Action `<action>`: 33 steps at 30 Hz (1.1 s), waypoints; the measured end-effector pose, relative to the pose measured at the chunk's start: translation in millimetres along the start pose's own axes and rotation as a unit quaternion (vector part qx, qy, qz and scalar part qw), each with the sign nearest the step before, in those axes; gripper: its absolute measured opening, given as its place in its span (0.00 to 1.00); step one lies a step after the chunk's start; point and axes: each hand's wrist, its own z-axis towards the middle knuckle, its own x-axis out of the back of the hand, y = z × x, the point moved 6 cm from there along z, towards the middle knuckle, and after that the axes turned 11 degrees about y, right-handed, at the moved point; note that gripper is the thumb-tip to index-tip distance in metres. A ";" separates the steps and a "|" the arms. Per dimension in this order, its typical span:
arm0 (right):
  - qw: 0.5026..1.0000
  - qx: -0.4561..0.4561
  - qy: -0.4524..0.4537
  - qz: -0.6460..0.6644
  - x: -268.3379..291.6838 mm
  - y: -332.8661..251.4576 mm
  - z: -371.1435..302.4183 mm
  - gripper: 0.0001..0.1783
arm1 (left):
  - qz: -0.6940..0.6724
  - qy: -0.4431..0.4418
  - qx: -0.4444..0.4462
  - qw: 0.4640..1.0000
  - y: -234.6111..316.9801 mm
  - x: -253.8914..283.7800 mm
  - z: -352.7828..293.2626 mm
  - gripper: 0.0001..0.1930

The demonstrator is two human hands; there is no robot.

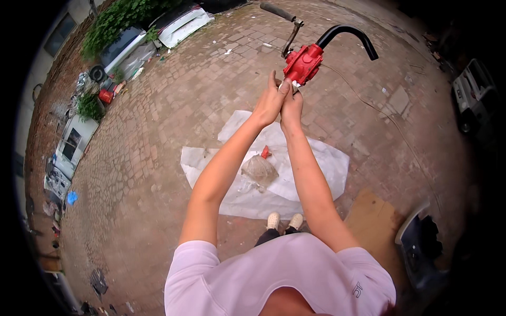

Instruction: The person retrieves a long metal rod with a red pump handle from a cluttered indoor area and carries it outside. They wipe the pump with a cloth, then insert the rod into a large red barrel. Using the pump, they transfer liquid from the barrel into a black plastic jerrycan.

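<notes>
Held out far in front of me is a red hand-crank pump [303,64] with a black curved spout [345,30] and a metal crank arm ending in a dark grip [278,11]. My left hand [270,102] and my right hand [292,109] are close together at its lower end, fingers closed around that end and partly hidden. A small white scrap [295,85] shows between the fingers and the red body; its kind cannot be made out. Below my arms, a crumpled translucent plastic bag [260,171] and a small red part [265,151] lie on a white sheet.
The white sheet [332,163] covers the brick paving before my shoes [273,220]. A brown board [371,210] and a dark car part [421,245] lie at right. A thin cable [390,117] crosses the ground. Vehicle panels [76,142] and clutter line the left wall.
</notes>
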 end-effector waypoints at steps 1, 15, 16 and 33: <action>0.995 -0.093 -0.036 -0.018 4.1 -3.7 -11.5 0.25 | -0.046 -0.089 0.101 0.990 10.8 6.7 -17.6 0.48; 0.938 -0.209 0.050 0.270 64.3 34.1 -1.8 0.08 | 0.134 -0.280 0.261 0.914 -57.3 88.1 -164.8 0.15; 0.945 -0.195 0.080 0.251 69.1 33.7 -1.5 0.07 | 0.162 -0.259 0.220 0.926 -60.2 85.5 -166.2 0.16; 0.979 -0.139 0.131 0.067 56.7 50.4 -82.6 0.10 | 0.235 -0.117 0.149 0.953 -77.3 62.0 -165.5 0.14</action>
